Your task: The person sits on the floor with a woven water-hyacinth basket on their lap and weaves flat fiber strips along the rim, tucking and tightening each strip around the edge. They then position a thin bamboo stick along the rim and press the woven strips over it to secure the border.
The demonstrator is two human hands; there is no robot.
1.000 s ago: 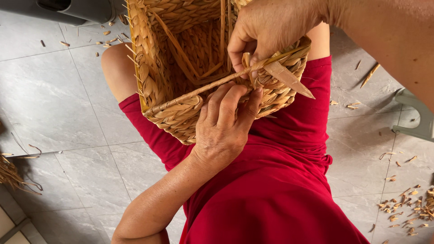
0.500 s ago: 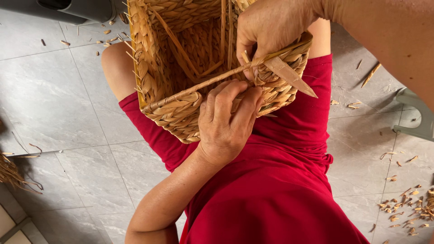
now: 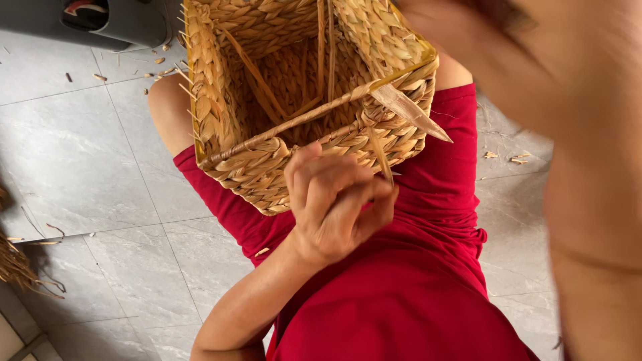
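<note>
I looked down on a floor [image 3: 87, 167] of large grey marbled tiles with thin pale joints, littered with short chips of dry straw [image 3: 500, 157] near the top left and to the right of the lap. A bundle of loose dry fibre [image 3: 15, 264] lay at the left edge, and a dark grey plastic object [image 3: 114, 20] with a red mark sat in the upper left corner; I could not tell what it was. Open tile stretched along the left side, while the right side was blocked by the blurred forearm.

The woven basket [image 3: 234, 154], rectangular and made of plaited golden-tan straw, rested tilted on the lap over the red skirt [image 3: 414, 294], its open mouth turned toward me and its yellow rim showing. A straight stick [image 3: 294, 120] ran across the opening, ending in a flat pointed strip [image 3: 411, 113] that jutted past the right corner.

My left hand [image 3: 338, 204] was curled against the basket's near wall, fingers pinched on a thin strand [image 3: 382, 157] that hung from the weave. My right hand [image 3: 468, 33] was raised at the top right, blurred and partly out of frame, apart from the basket; I could not tell whether it was closed or spread.
</note>
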